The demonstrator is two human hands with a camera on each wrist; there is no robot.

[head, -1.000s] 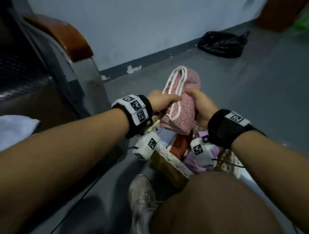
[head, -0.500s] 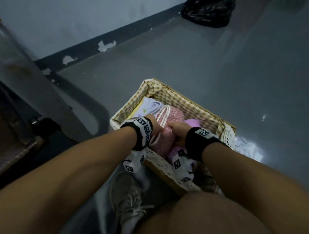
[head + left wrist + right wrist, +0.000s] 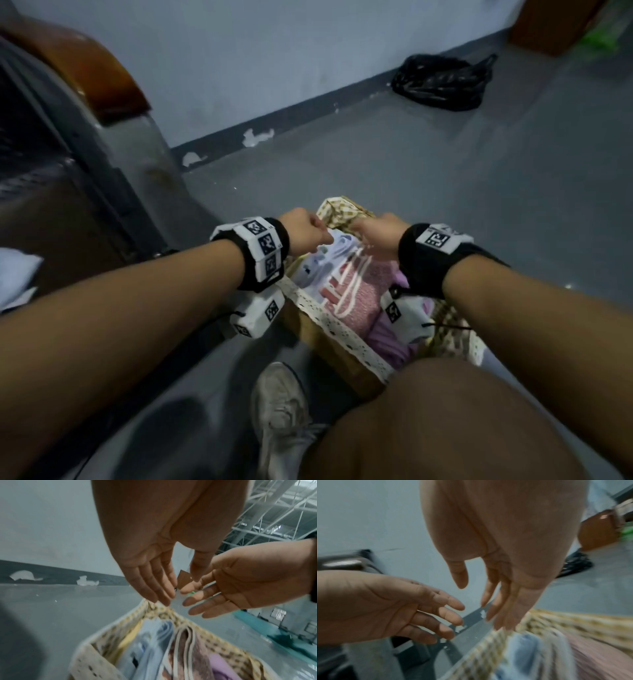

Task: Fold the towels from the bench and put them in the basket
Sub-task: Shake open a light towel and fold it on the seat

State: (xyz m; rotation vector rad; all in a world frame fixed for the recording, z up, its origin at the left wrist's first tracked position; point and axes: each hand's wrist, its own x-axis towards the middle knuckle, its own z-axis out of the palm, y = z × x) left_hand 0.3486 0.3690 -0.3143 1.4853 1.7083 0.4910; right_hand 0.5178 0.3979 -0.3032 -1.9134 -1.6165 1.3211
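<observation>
Wrist views show both hands empty: the left hand [image 3: 154, 555] has its fingers [image 3: 154, 589] straight and close together, the right hand [image 3: 513, 547] has its fingers [image 3: 501, 609] straight and slightly spread, and neither touches cloth. Palms face each other above the far end of the basket [image 3: 346, 337], fingertips over its checked lining.

Below the fingers, toward the bottom of both wrist frames, the towels stand on edge, packed side by side: a pale blue towel [image 3: 154, 639] at the left, a pink towel [image 3: 363, 294] with white trim in the middle, a purple towel [image 3: 394, 337] at the right. Their long folded edges run from the near rim to the far rim, so the pink one's axis points from the person's knee toward the wall.

Judging from this, the pink towel is delivered and the next one lies elsewhere. In the head view a white cloth [image 3: 17, 274] shows at the left edge, on the bench [image 3: 61, 212]; the left hand is the nearer one. Bare floor [image 3: 445, 192] lies open on the far and right sides of the basket, while the bench's steel leg [image 3: 147, 161] stands near the left hand's way back and is, I judge, the only thing to clear.
</observation>
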